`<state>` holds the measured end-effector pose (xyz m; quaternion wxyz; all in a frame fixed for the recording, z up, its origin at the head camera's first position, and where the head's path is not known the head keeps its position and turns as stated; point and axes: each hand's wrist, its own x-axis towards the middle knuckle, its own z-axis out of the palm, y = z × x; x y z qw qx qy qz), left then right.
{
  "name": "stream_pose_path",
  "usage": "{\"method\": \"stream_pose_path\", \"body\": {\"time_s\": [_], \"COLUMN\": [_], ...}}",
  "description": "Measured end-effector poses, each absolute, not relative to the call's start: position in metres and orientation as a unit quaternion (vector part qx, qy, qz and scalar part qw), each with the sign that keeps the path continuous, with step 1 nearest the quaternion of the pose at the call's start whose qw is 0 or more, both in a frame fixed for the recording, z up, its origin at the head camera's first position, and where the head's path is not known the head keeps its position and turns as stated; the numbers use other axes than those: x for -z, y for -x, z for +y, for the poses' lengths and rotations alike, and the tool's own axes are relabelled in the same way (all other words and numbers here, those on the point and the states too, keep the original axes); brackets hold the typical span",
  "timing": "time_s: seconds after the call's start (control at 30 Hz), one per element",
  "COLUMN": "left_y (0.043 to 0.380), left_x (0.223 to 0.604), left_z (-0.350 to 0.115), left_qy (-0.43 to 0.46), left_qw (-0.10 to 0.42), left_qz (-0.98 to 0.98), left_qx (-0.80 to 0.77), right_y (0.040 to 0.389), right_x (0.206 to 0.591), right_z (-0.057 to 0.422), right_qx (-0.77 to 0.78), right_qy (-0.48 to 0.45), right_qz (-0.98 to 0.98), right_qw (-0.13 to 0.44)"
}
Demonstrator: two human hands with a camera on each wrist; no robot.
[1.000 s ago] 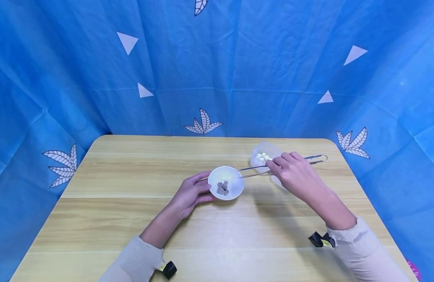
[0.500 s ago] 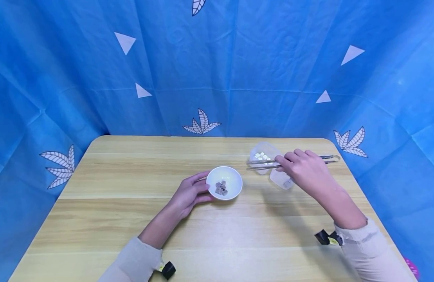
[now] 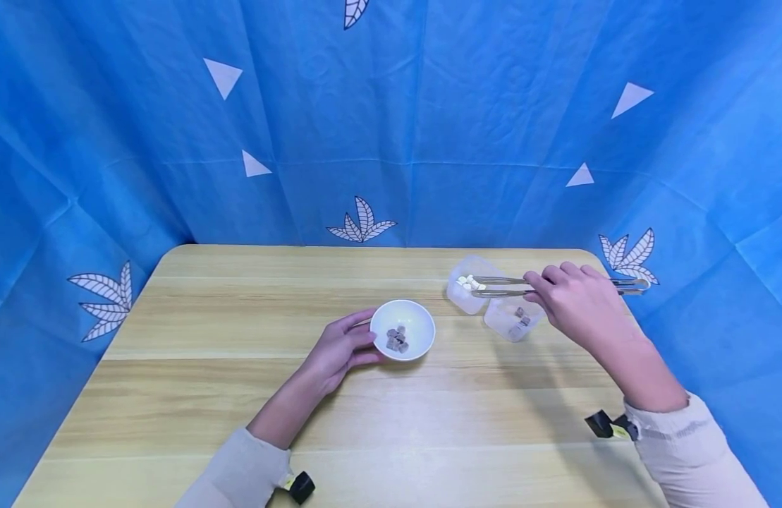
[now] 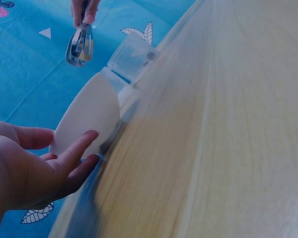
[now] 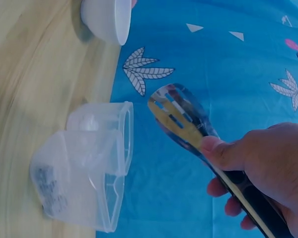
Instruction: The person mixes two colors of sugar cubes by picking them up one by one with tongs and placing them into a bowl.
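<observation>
My left hand (image 3: 347, 351) grips the side of a white bowl (image 3: 422, 339), fingers spread along its wall in the left wrist view. Several small greyish-brown cubes (image 3: 397, 340) lie in the bowl. My right hand (image 3: 577, 303) holds metal serving tongs (image 5: 181, 116) with slotted ends and dark handles. The tongs hang level above two clear plastic containers (image 5: 97, 178); no food shows between their ends. The back container holds several white cubes (image 3: 469, 282). Brown cubes (image 3: 522, 316) sit in the front container, right beside it.
The bowl and both containers stand on a light wood-patterned table (image 3: 251, 303), the bowl left of the containers. A blue patterned curtain (image 3: 340, 113) hangs behind the table and along its sides.
My right hand has drawn the tongs rightward from over the bowl's rim to above the containers, bringing the front container into view. The left hand and bowl stay in place.
</observation>
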<state>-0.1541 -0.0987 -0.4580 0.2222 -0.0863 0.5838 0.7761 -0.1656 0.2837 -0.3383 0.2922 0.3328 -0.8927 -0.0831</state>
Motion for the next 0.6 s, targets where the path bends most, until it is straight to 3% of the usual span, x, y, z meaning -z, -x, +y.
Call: {"method": "stream_pose_path", "body": {"time_s": [0.6], "left_y": [0.154], "left_x": [0.458], "left_z": [-0.1], "left_qy": [0.081], "left_qw": [0.226], "left_qz": [0.586], "left_qx": [-0.774], "right_y": [0.159], "right_x": [0.333], "right_z": [0.305], "right_qx": [0.122], "right_qy": [-0.286], "right_qz": [-0.911], "right_qw": [0.272]}}
